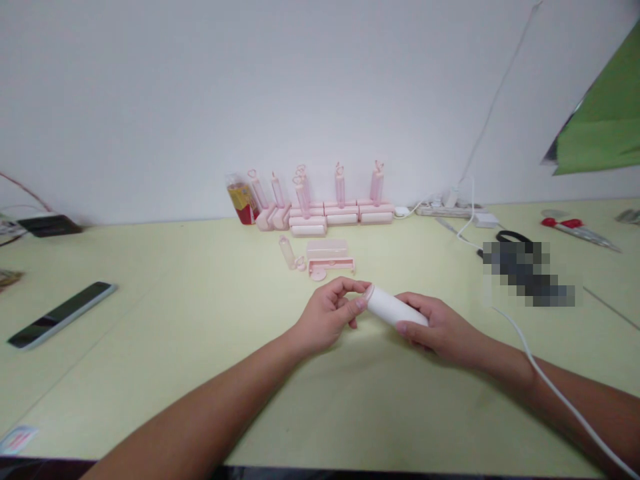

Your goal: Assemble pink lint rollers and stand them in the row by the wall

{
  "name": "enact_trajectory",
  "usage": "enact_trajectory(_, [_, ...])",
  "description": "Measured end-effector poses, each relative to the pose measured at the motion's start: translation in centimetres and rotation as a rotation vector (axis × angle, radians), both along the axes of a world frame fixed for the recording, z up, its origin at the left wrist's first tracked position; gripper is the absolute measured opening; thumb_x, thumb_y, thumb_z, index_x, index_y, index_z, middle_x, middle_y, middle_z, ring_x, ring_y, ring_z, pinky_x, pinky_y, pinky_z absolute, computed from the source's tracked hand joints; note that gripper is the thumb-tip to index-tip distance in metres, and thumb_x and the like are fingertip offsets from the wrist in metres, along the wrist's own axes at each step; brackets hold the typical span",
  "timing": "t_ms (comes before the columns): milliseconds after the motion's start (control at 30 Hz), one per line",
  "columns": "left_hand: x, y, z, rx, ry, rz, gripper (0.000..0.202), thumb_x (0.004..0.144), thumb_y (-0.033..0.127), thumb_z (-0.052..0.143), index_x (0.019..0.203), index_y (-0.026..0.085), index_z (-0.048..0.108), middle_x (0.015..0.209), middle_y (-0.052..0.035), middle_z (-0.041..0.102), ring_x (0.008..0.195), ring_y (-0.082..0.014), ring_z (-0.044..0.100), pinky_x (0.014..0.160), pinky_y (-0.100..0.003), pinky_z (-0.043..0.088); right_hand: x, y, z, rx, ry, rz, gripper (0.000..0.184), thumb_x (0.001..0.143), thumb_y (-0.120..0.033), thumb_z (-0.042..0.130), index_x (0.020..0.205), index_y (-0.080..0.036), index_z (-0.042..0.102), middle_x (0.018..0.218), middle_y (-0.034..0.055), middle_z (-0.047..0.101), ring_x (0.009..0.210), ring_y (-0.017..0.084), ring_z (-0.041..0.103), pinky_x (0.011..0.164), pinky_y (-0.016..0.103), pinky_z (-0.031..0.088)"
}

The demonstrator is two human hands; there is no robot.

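A white roll (393,309), like the paper roll of a lint roller, is held tilted above the table between both hands. My right hand (443,327) is wrapped round its right end. At the pinkish left end, the thumb and fingers of my left hand (325,317) are closed on the rim. Just beyond the hands lie a pink open holder (345,265) with a round end piece, a translucent cover (327,249) and a clear pink handle (287,252). The roll's right end is hidden in my right palm.
Several pink rollers with upright handles (341,190) line the wall beside a yellow-red packet (243,202). A phone-like slab (63,315) lies left. Right are a power strip (450,211), red-handled scissors (575,230) and a white cable (555,393) crossing over my right forearm.
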State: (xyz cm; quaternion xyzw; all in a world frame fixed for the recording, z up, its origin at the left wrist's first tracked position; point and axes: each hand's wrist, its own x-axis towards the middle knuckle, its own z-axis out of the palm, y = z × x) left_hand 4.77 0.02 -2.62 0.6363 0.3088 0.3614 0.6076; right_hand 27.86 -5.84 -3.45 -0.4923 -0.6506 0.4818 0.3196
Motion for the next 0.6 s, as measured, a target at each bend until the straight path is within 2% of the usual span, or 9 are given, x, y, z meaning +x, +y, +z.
enact_trajectory(67, [0.0, -0.1, 0.2, 0.021, 0.008, 0.007, 0.034, 0.083, 0.041, 0.069, 0.105, 0.016, 0.061, 0.122, -0.0104, 0.063, 0.056, -0.0037, 0.049, 0.053, -0.021, 0.044, -0.1, 0.0, 0.1, -0.025, 0.025, 0.003, 0.049, 0.083, -0.055, 0.064, 0.113, -0.016, 0.059, 0.064, -0.0013, 0.057, 0.048, 0.011, 0.045, 0.046, 0.023, 0.033])
enact_trajectory(167, [-0.3, -0.1, 0.6, 0.078, 0.053, 0.056, 0.041, 0.088, 0.042, 0.062, 0.121, 0.018, 0.058, 0.11, -0.0093, 0.065, 0.059, -0.0071, 0.051, 0.051, -0.022, 0.042, -0.3, -0.1, 0.2, -0.073, 0.077, 0.015, 0.052, 0.082, -0.058, 0.064, 0.11, -0.015, 0.059, 0.064, -0.0017, 0.056, 0.048, 0.01, 0.046, 0.044, 0.022, 0.033])
enact_trajectory(267, [-0.8, -0.2, 0.7, 0.154, 0.047, 0.149, 0.054, 0.091, 0.038, 0.054, 0.142, 0.024, 0.039, 0.1, -0.0065, 0.063, 0.064, -0.0108, 0.053, 0.051, -0.022, 0.042, -0.3, -0.2, 0.3, -0.102, 0.116, 0.013, 0.052, 0.082, -0.058, 0.064, 0.11, -0.015, 0.057, 0.062, -0.003, 0.054, 0.046, 0.009, 0.045, 0.042, 0.021, 0.033])
enact_trajectory(333, [-0.9, -0.3, 0.6, 0.239, 0.034, 0.219, 0.064, 0.09, 0.031, 0.054, 0.148, 0.028, 0.026, 0.111, -0.0076, 0.059, 0.077, -0.0139, 0.056, 0.056, -0.023, 0.046, -0.3, -0.1, 0.1, -0.115, 0.139, -0.005, 0.051, 0.083, -0.057, 0.063, 0.112, -0.015, 0.056, 0.062, -0.003, 0.054, 0.045, 0.009, 0.046, 0.042, 0.021, 0.034])
enact_trajectory(433, [-0.8, -0.9, 0.4, 0.404, 0.056, 0.308, 0.071, 0.086, 0.024, 0.055, 0.148, 0.03, 0.021, 0.138, -0.0115, 0.041, 0.104, -0.0189, 0.053, 0.065, -0.025, 0.049, -0.2, -0.1, -0.3, -0.126, 0.186, -0.042, 0.049, 0.084, -0.056, 0.063, 0.112, -0.015, 0.056, 0.064, -0.0025, 0.055, 0.046, 0.009, 0.047, 0.043, 0.022, 0.037])
enact_trajectory(500, [-0.5, -1.4, 0.5, 0.464, 0.124, 0.228, 0.072, 0.083, 0.019, 0.056, 0.147, 0.03, 0.026, 0.143, -0.012, 0.036, 0.105, -0.0187, 0.053, 0.064, -0.024, 0.048, -0.2, 0.0, -0.6, -0.124, 0.22, -0.064, 0.048, 0.085, -0.055, 0.063, 0.11, -0.016, 0.056, 0.066, -0.0017, 0.056, 0.047, 0.01, 0.049, 0.044, 0.022, 0.038])
enact_trajectory(600, [-0.3, -1.8, 0.6, 0.472, 0.247, -0.048, 0.069, 0.078, 0.014, 0.056, 0.143, 0.029, 0.036, 0.143, -0.0118, 0.038, 0.089, -0.0143, 0.058, 0.055, -0.021, 0.044, -0.1, 0.0, -0.6, -0.118, 0.239, -0.079, 0.044, 0.086, -0.056, 0.061, 0.103, -0.015, 0.056, 0.066, -0.0008, 0.056, 0.048, 0.011, 0.049, 0.044, 0.023, 0.038])
